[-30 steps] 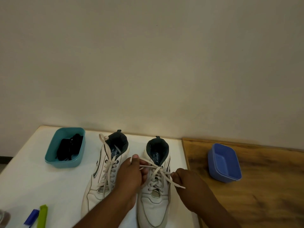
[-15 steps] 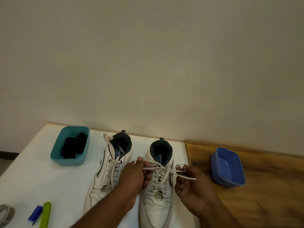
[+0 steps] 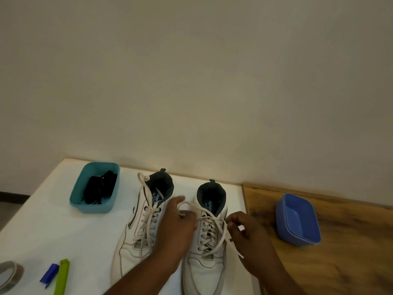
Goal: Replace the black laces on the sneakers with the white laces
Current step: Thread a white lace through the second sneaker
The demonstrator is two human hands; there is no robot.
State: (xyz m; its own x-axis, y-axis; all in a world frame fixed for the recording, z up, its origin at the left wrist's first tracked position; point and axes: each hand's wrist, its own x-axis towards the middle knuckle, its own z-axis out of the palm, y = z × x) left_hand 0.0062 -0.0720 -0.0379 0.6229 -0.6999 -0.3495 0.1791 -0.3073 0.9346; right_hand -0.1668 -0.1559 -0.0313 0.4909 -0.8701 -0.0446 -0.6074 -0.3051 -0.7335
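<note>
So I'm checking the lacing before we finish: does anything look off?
The left white sneaker has its white lace untied, one end trailing over the collar. The black laces sit in the teal tub. Nothing looks damaged.

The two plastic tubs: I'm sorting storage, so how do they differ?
The teal tub holds the black laces; the blue tub holds nothing visible. The teal tub sits on the white table, the blue tub on the wooden surface. Both are rectangular and open-topped.

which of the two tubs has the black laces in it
The teal tub on the white table, left of the sneakers, holds the black laces. The blue tub on the wooden surface holds nothing.
</note>
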